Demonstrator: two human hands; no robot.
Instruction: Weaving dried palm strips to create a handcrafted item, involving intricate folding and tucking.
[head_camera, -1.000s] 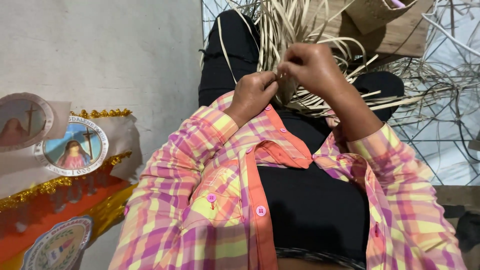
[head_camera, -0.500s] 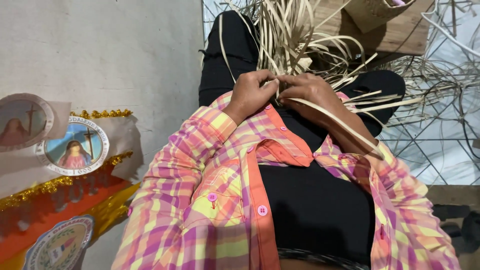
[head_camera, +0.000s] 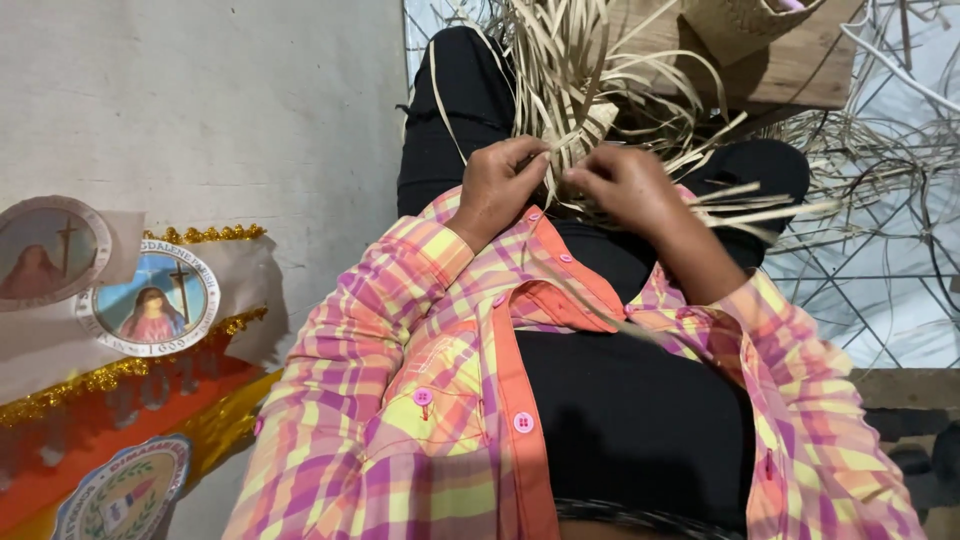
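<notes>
Pale wall (head_camera: 220, 110), wire mesh floor (head_camera: 870, 290), straw strips (head_camera: 590, 70)

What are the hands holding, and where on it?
Both the left hand and right hand pinch pale straw strips near their woven lower ends, over the lap.

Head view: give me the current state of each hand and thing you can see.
Left hand: pinching pale straw strips.
Right hand: gripping strips beside it.
Straw strips: loose, splayed over the lap.
Plaid shirt: unbuttoned, open.
Woven basket: on the wooden board.
</notes>
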